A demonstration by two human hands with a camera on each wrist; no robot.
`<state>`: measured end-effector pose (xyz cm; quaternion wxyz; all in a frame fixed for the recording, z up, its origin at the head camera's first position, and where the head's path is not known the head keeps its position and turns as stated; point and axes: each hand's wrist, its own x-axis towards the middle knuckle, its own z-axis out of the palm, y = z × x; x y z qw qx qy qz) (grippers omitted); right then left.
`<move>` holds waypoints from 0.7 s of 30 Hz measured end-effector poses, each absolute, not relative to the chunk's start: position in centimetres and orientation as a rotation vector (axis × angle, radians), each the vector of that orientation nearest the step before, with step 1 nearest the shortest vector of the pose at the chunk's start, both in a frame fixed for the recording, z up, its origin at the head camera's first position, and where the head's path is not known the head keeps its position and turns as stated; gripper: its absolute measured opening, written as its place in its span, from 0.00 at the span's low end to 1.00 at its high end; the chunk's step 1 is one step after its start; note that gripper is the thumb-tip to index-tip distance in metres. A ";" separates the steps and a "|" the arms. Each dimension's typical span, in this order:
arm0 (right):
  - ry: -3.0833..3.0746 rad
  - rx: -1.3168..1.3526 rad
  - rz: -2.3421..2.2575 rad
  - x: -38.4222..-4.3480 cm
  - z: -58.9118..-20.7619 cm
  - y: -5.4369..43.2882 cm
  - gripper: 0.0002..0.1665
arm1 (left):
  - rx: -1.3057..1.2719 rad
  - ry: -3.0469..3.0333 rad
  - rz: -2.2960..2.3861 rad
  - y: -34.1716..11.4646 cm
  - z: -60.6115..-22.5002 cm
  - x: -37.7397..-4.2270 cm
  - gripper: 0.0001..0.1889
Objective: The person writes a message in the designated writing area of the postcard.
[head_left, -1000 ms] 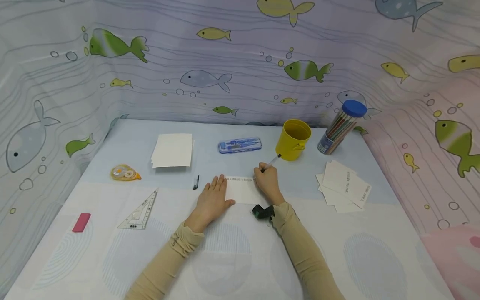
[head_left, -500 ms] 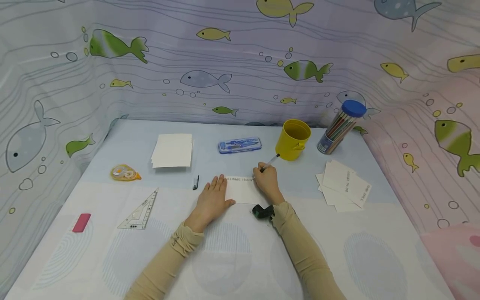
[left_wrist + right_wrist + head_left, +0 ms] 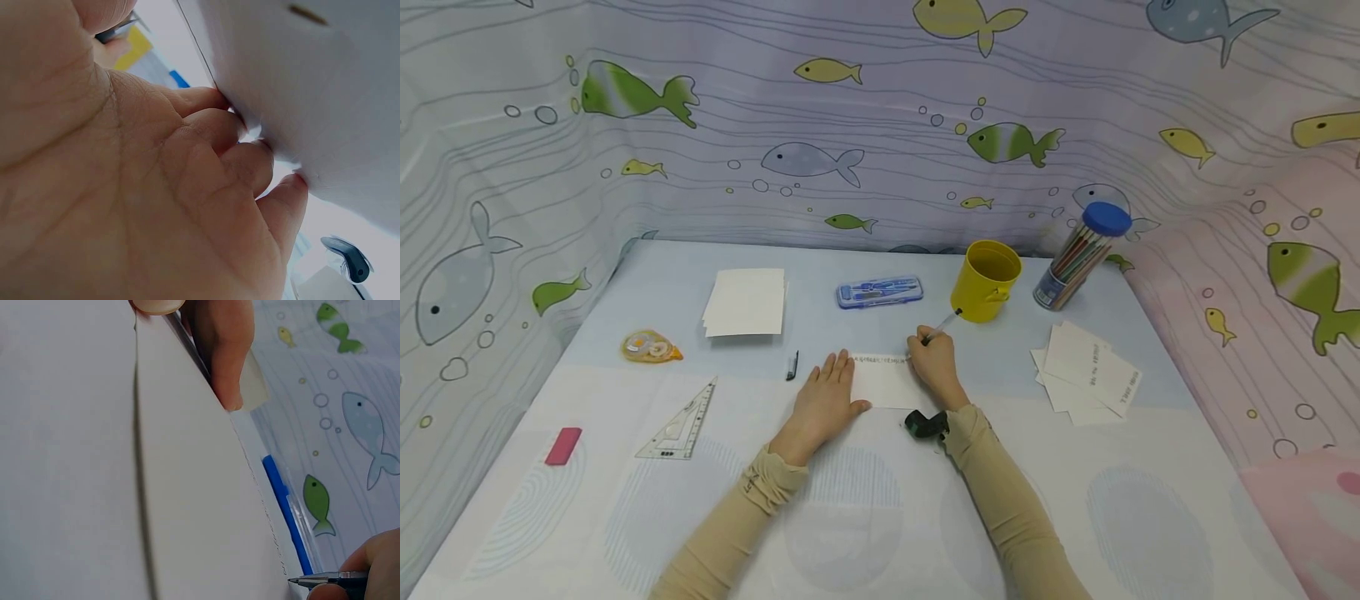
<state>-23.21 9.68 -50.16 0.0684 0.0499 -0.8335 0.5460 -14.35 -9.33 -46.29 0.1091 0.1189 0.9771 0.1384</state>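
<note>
A small white card (image 3: 886,387) lies in the middle of the table, a row of tiny dark writing along its far edge. My left hand (image 3: 823,400) rests on the card's left side with its fingers straight; in the left wrist view its palm (image 3: 156,181) fills much of the picture. At the far right corner of the card, my right hand (image 3: 936,364) grips a slim pen (image 3: 947,322). Seen from the right wrist, the pen's tip (image 3: 300,580) meets the end of the written line. A dark pen cap (image 3: 792,365) lies left of the left hand.
Behind are a stack of white cards (image 3: 745,302), a blue flat case (image 3: 880,292), a yellow cup (image 3: 979,292) and a pencil jar (image 3: 1072,262). Written cards (image 3: 1086,371) lie right. Correction tape (image 3: 650,347), a set square (image 3: 683,425) and a red eraser (image 3: 562,447) lie left.
The pen's upper end has rocked slightly left and back while the right hand stays at the end of the line. The left hand has not moved.
</note>
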 end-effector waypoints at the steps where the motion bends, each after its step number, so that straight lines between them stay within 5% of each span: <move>1: -2.517 0.150 1.635 -23.2 -50.2 9.7 0.22 | 0.350 2.872 0.404 -9.3 -46.3 -14.3 0.43; 21: -2.590 0.130 1.573 -23.2 -49.9 9.6 0.22 | 0.357 2.876 0.394 -9.4 -46.2 -14.4 0.42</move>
